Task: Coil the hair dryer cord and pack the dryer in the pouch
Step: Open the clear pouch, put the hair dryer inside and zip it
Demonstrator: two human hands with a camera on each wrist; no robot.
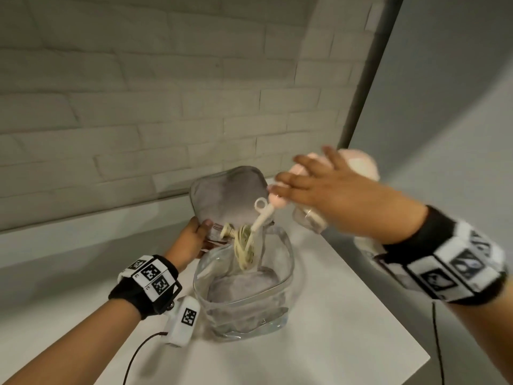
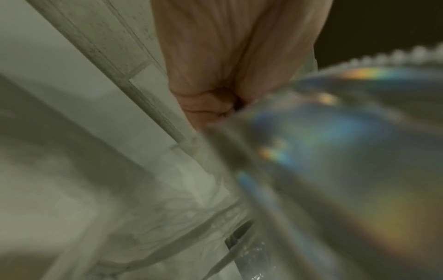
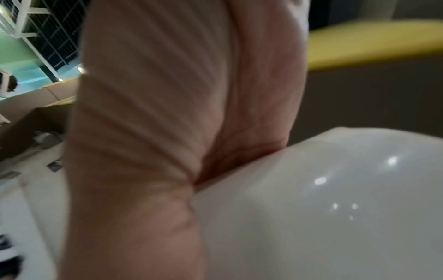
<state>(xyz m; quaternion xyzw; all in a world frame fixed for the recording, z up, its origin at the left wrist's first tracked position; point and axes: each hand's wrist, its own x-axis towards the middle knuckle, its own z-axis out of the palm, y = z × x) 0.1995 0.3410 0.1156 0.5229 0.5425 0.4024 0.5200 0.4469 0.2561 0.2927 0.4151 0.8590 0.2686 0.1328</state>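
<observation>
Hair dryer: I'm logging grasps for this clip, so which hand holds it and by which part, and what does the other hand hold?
Right hand grips the hair dryer by its pink body; left hand holds the pouch at its lid edge.

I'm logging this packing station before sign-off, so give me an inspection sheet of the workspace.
Surface: white table, bare in front.
Job's things: pink dryer held above the clear pouch; coiled cord hangs into its mouth; grey lid flipped up.
Clutter: nothing seen.
Hands: left hand holds the lid's edge; right hand grips the dryer.
Cables: thin dark wires from both wrist cameras.
Surroundings: pale brick wall, grey panel on the right.
</observation>
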